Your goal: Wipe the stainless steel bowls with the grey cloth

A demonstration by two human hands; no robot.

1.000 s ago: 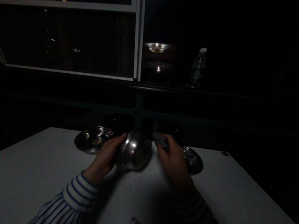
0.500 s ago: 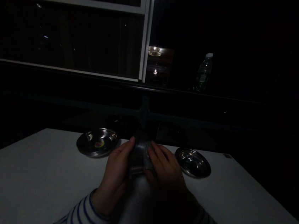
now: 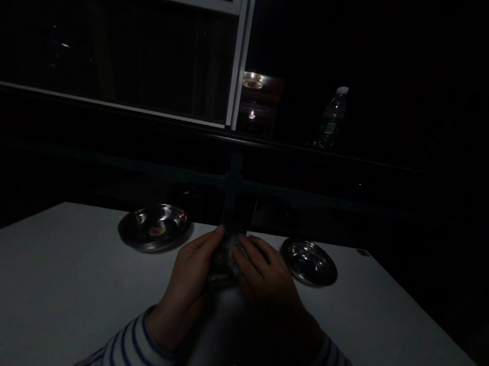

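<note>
My left hand (image 3: pixel 191 270) grips the left side of a small shiny metal dish (image 3: pixel 219 278), thumb along its edge, held up over the middle of the table. Pressed against the dish from the right, my right hand (image 3: pixel 267 273) has its fingers bent over a crumpled greyish cloth (image 3: pixel 235 258). Much of the dish is hidden by my fingers, and the dim light blurs its shape. To the left stands a stack of steel plates (image 3: pixel 154 229) with a coloured sticker inside the top one. On the right lies another steel plate (image 3: pixel 309 263).
The white table (image 3: pixel 84 294) has its far edge just behind the plates. Beyond it, a plastic bottle (image 3: pixel 333 119) with a white cap stands on a dark ledge by a window frame (image 3: pixel 237 60). The surroundings are very dark.
The right hand with the cloth has shifted slightly left across the dish. The dish's tilt has changed a little. The whole view has moved slightly.
</note>
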